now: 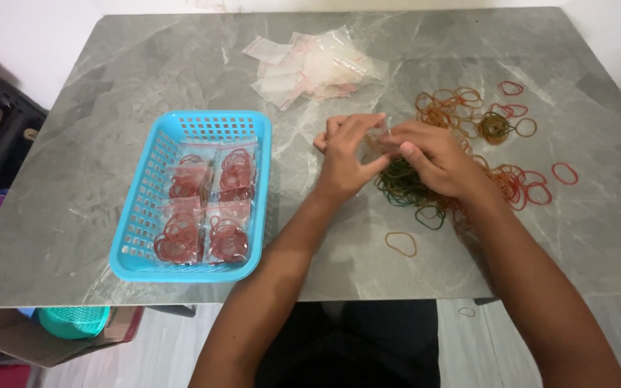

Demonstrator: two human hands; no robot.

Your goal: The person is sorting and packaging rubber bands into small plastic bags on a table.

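Count: 1 blue basket (145, 215) holding 4 filled bags of rubber bands (206, 208), 1 pile of empty clear bags (314, 65), loose rubber bands (497, 154) too many to count.

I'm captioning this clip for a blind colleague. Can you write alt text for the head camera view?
Seen from above, a person's left hand and right hand meet over a pile of rubber bands on a grey marble table, apparently handling a small clear bag. To the left sits a blue basket with filled bags; empty clear bags lie beyond.
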